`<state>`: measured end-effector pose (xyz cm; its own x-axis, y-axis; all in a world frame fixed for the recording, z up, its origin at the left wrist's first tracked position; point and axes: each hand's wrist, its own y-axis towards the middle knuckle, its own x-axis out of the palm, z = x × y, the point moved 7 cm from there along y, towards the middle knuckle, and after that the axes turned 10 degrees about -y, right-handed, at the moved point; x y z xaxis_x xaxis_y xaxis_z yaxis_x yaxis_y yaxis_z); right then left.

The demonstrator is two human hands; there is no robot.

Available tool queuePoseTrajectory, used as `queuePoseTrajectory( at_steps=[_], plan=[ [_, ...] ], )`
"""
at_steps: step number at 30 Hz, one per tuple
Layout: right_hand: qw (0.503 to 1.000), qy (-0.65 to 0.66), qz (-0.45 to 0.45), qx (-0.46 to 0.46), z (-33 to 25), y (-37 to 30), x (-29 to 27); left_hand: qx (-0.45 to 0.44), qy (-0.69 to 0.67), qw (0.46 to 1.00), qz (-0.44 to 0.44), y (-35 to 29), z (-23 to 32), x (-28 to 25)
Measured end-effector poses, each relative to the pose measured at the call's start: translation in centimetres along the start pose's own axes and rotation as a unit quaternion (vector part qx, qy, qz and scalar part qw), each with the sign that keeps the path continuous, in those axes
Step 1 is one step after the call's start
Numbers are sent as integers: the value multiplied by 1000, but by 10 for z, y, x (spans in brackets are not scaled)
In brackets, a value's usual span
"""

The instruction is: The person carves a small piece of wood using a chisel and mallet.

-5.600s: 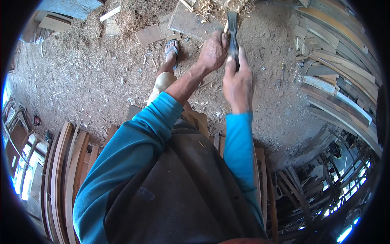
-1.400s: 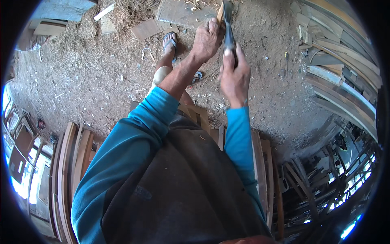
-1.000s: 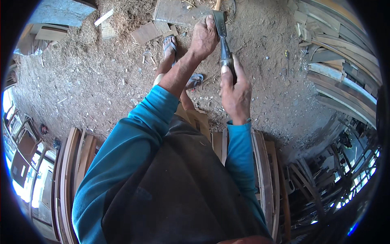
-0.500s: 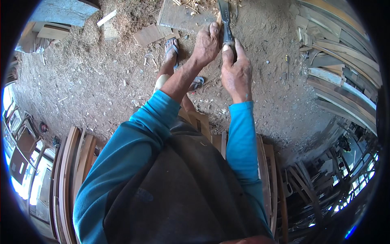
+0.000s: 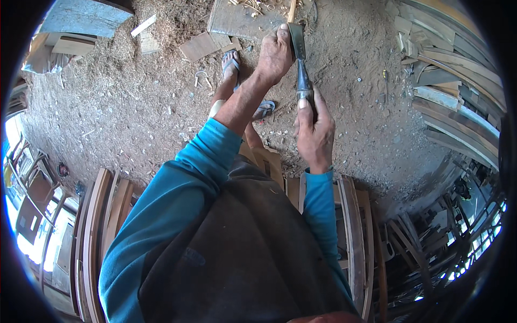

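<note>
My left hand [image 5: 275, 56] is closed around a thin wooden stick [image 5: 292, 11], whose pale end sticks out beyond my thumb. My right hand [image 5: 316, 129] grips the handle of a broad-bladed chisel [image 5: 303, 78], thumb laid along the top. The dark blade widens away from the handle and lies right beside my left fingers, against or very near the stick. Most of the stick is hidden by my left hand and the blade, so I cannot tell whether the edge touches it.
Ahead, a flat board [image 5: 237, 24] carries curled shavings. My sandalled feet [image 5: 230, 63] stand on a dirt floor [image 5: 134, 113] strewn with chips. A screwdriver-like tool [image 5: 385, 75] lies to the right. Stacked planks [image 5: 458, 121] line the right side, and more boards [image 5: 91, 226] stand behind me.
My right hand has drawn the chisel back toward my body, so its blade now sits beside my left hand. My left hand has barely moved and still grips the stick.
</note>
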<state>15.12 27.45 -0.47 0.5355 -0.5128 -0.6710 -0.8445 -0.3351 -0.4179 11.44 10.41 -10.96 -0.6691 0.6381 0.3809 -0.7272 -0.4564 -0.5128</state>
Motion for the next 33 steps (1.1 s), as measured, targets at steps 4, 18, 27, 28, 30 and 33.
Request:
queuePoseTrajectory(
  at_steps=[4, 18, 27, 28, 30, 33],
  plan=[
    [997, 62, -37, 29, -13, 28, 4, -42, -44, 998, -21, 0, -4, -2],
    [989, 92, -77, 81, -45, 65, 3, -68, -5, 998, -14, 3, -4, -5],
    [984, 99, -90, 121, -36, 24, -2, -85, -56, 995, 3, 3, -8, -7],
    [985, 89, -85, 122, -45, 36, -6, -90, -58, 994, -5, 2, -6, -3],
    [985, 107, -89, 104, -41, 66, -2, -95, -71, 993, -12, 1, -3, -3],
    [984, 118, -91, 98, -40, 72, -2, -109, -96, 989, -20, 1, -3, -5]
  ],
)
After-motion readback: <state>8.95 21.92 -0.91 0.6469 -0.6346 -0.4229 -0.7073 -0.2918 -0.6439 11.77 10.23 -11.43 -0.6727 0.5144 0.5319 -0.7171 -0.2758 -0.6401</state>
